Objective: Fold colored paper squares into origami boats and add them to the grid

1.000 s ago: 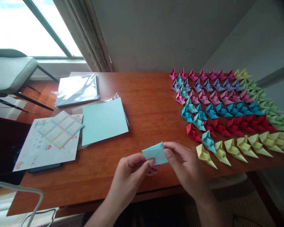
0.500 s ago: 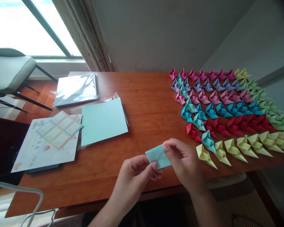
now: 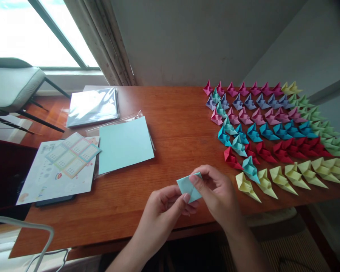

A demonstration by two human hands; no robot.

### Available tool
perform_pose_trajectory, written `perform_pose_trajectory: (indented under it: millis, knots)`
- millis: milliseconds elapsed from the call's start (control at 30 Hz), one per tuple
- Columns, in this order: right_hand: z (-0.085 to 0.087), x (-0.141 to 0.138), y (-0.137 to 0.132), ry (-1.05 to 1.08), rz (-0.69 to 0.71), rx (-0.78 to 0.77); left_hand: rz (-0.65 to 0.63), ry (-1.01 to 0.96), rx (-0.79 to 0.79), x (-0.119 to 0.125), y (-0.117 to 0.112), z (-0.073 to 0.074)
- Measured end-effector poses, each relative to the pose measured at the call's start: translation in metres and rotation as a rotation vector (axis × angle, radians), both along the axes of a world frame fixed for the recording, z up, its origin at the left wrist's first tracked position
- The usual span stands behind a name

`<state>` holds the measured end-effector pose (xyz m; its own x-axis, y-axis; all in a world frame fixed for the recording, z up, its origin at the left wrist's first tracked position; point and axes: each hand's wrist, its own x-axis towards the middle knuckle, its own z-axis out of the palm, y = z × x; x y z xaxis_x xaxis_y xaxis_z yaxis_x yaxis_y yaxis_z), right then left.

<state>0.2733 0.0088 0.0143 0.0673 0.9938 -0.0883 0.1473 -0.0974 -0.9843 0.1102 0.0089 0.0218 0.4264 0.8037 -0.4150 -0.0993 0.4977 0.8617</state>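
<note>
Between my hands, above the front part of the table, is a small folded piece of light blue paper (image 3: 188,187). My left hand (image 3: 166,207) pinches its lower edge, thumb on top and fingers underneath. At the upper right corner, my right hand (image 3: 217,194) grips the same paper with its thumb pressed on the face. A crease line runs down the paper near the right thumb. Closest to my right hand is a pale yellow folded paper boat (image 3: 246,187), with a light blue paper boat (image 3: 251,170) just behind it.
Rows of paper boats in pink, purple, blue, red, yellow and green cover the right of the wooden table (image 3: 175,132). On the left lie light blue paper sheets (image 3: 126,145), a plastic-wrapped pack (image 3: 93,107) and a printed sheet (image 3: 59,185) with a label card (image 3: 73,155).
My right thumb has slid inward and down over the paper's upper right part, pressing it. The folded paper looks narrower on the right. My left hand keeps its pinch.
</note>
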Motion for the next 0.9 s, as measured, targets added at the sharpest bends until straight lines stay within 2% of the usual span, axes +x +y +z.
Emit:
perform_pose_trajectory:
  millis: [200, 333, 467, 533, 633, 700, 800, 900]
  knots:
    - [0.005, 0.004, 0.004, -0.02, 0.179, -0.048, 0.074, 0.088, 0.122, -0.01, 0.008, 0.002]
    - [0.002, 0.004, 0.002, 0.006, 0.146, -0.056, 0.122, 0.136, 0.14, -0.012, 0.009, -0.002]
    - [-0.004, 0.004, 0.001, -0.124, 0.082, -0.029, 0.107, 0.246, 0.229, -0.011, 0.007, -0.007]
    - [-0.008, 0.005, 0.002, -0.208, 0.076, 0.014, 0.072, 0.395, 0.393, -0.012, 0.007, -0.011]
    - [-0.014, 0.006, 0.005, -0.345, 0.1, 0.105, 0.08, 0.728, 0.794, -0.013, 0.007, -0.019]
    - [-0.019, 0.006, 0.006, -0.464, 0.125, 0.171, 0.075, 0.898, 1.008, -0.012, 0.008, -0.023]
    - [-0.026, 0.005, 0.007, -0.657, 0.144, 0.281, 0.035, 1.029, 1.149, -0.008, 0.01, -0.026]
    - [-0.031, 0.004, 0.007, -0.789, 0.122, 0.377, -0.012, 1.046, 1.26, -0.004, 0.012, -0.026]
